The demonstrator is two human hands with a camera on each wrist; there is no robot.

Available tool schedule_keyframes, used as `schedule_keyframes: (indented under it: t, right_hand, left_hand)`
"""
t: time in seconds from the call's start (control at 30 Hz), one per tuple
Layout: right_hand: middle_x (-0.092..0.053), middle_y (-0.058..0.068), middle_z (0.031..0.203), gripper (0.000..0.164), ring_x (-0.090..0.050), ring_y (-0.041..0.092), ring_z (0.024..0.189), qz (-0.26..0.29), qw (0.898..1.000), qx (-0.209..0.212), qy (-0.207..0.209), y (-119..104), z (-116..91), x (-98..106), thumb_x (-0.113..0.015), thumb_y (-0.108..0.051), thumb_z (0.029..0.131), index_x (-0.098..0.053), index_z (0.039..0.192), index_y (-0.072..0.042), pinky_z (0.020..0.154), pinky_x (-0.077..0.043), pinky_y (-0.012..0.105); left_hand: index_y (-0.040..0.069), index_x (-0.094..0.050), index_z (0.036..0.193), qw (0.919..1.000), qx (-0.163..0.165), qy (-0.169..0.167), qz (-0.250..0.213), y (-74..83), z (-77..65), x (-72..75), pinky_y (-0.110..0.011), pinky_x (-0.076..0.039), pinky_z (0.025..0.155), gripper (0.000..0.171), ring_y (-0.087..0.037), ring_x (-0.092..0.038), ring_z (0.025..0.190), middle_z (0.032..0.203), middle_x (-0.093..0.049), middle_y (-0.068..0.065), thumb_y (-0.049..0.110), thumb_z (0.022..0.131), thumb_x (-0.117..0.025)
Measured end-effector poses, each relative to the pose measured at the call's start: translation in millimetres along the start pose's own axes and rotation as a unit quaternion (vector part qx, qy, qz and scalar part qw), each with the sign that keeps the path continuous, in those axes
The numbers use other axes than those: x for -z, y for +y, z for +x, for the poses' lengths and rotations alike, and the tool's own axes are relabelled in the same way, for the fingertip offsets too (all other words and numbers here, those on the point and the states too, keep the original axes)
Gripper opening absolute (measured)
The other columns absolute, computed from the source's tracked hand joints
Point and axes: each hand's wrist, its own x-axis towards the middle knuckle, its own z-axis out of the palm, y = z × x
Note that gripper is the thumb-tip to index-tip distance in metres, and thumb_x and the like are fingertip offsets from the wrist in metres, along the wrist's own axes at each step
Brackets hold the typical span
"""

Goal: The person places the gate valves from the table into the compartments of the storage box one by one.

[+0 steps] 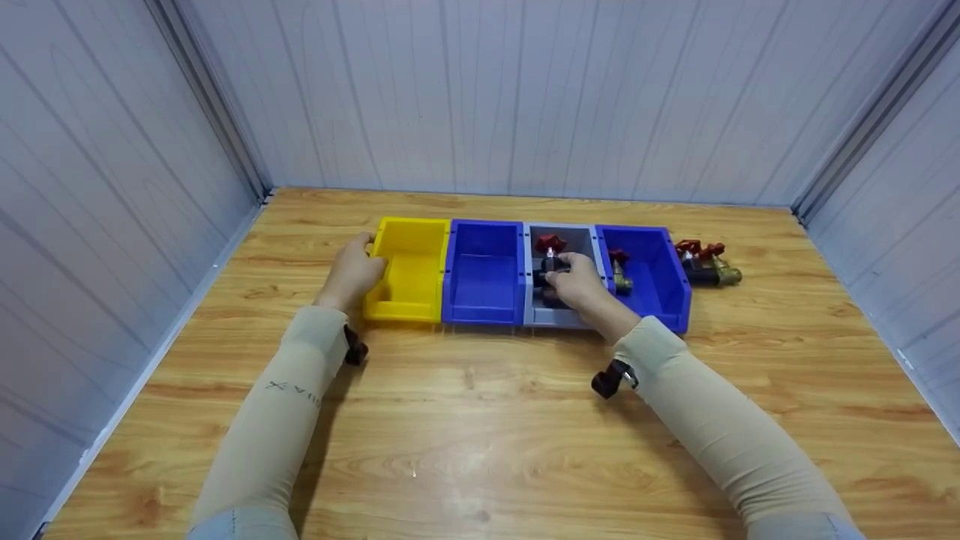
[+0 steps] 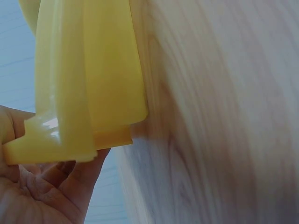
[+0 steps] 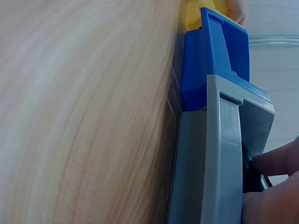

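Four plastic bins stand side by side in a row. My left hand [image 1: 355, 271] grips the outer left wall of the yellow bin [image 1: 409, 289]; in the left wrist view its fingers wrap the bin's edge. Next to that comes a blue bin [image 1: 482, 313]. Over the grey bin [image 1: 559, 318], my right hand [image 1: 581, 289] reaches in and pinches a black valve [image 1: 553, 264] with a red handle [image 1: 550, 243]. Another dark body lies below it in the grey bin, partly covered by the hand. The right-hand blue bin [image 1: 656, 289] holds a brass valve [image 1: 621, 279] with a red handle.
Just right of the bins, several valves [image 1: 705, 274] with red handles and brass or black bodies lie on the wooden table [image 1: 465, 420]. Panelled walls [image 1: 480, 97] close in the table at the back and both sides.
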Motion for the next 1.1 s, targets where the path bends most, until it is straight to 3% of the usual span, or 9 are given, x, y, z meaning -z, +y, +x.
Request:
schedule_keyframes:
  t: [0.2,0.63,0.97,1.1]
  right_hand:
    - [-0.054,0.032,0.152,0.052,-0.067,0.035,0.122,-0.019,1.000,0.003,0.000,2,5,-2,-0.049,0.006,0.106,-0.041,0.157,0.012,0.103,-0.060,0.037]
    - [-0.051,0.032,0.157,0.054,-0.058,0.041,0.137,-0.043,0.999,-0.007,-0.007,3,16,-1,-0.050,0.009,0.103,-0.043,0.156,0.012,0.111,-0.056,0.044]
    - [-0.051,0.031,0.157,0.058,-0.055,0.038,0.139,-0.085,0.996,-0.004,-0.009,5,19,0,-0.051,0.006,0.104,-0.039,0.160,0.012,0.117,-0.050,0.045]
    - [-0.054,0.031,0.153,0.058,-0.057,0.033,0.130,-0.107,0.994,0.011,-0.010,6,18,0,-0.051,0.004,0.104,-0.039,0.160,0.012,0.111,-0.051,0.041]
  left_hand:
    - [0.009,-0.037,0.167,0.9996,-0.021,0.001,0.020,-2.3,-0.3,0.8,-0.054,-0.044,0.119,0.060,-0.034,-0.051,0.143,0.166,-0.047,-0.019,0.014,0.108,-0.046]
    - [0.011,-0.036,0.167,0.9999,-0.009,-0.003,0.005,-1.1,0.0,0.5,-0.055,-0.043,0.122,0.058,-0.033,-0.049,0.146,0.167,-0.045,-0.018,0.013,0.110,-0.047]
    - [0.011,-0.034,0.169,1.0000,-0.003,-0.006,-0.001,-0.3,0.2,0.3,-0.055,-0.042,0.124,0.060,-0.033,-0.047,0.149,0.169,-0.043,-0.017,0.014,0.111,-0.047]
    - [0.009,-0.035,0.168,0.9997,-0.012,-0.001,0.021,-0.8,1.1,0.0,-0.054,-0.045,0.120,0.060,-0.035,-0.051,0.143,0.165,-0.047,-0.021,0.014,0.110,-0.047]
